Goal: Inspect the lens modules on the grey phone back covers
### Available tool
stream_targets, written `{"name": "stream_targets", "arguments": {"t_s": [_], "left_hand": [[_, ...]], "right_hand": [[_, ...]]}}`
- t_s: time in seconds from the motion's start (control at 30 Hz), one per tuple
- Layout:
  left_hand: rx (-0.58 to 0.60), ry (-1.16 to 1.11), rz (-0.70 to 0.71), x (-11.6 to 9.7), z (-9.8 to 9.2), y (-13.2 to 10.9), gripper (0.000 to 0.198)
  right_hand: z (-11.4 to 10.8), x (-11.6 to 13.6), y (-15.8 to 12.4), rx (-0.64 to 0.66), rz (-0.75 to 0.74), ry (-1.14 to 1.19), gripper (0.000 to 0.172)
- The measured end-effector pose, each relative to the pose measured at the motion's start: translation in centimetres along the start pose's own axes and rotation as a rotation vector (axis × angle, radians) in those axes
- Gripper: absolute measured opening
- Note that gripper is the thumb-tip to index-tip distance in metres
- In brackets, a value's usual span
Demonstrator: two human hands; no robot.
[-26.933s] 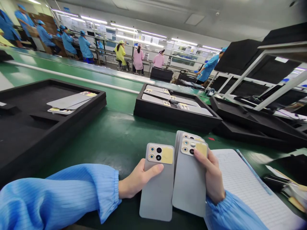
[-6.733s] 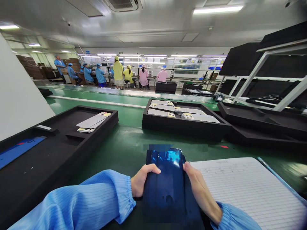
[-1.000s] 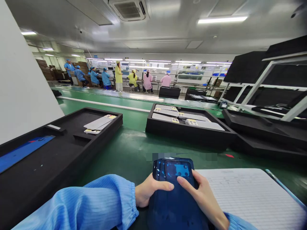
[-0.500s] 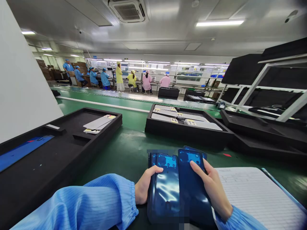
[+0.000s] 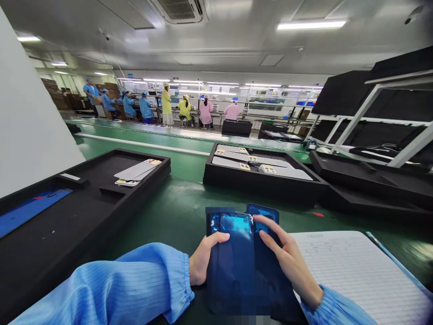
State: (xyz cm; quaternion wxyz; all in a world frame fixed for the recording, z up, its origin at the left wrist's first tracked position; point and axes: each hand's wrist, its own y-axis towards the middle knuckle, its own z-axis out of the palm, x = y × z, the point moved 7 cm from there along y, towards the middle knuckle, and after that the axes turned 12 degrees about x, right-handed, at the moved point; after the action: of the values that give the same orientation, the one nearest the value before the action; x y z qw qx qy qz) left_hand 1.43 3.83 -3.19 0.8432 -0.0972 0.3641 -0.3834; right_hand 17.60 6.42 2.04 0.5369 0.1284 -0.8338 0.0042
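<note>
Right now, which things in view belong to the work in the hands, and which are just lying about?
In the work:
the left hand
the right hand
two blue-filmed phone back panels

Lying about:
a ruled notebook
a black foam tray of grey panels
a black foam tray with a blue sheet
</note>
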Motion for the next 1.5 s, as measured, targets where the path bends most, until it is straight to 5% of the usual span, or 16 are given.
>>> {"name": "stream_targets", "arguments": {"t_s": [0.37, 1.5], "left_hand": [[0.097, 0.090, 0.110, -0.4, 0.2, 0.5, 0.030], [0.229, 0.144, 0.139, -0.6, 1.2, 0.4, 0.031]], "right_hand": [[1.0, 0.1, -0.9, -0.011, 0.097, 0.080, 0.041], [1.5, 1.9, -1.1, 0.035, 0.020, 0.011, 0.027]]}}
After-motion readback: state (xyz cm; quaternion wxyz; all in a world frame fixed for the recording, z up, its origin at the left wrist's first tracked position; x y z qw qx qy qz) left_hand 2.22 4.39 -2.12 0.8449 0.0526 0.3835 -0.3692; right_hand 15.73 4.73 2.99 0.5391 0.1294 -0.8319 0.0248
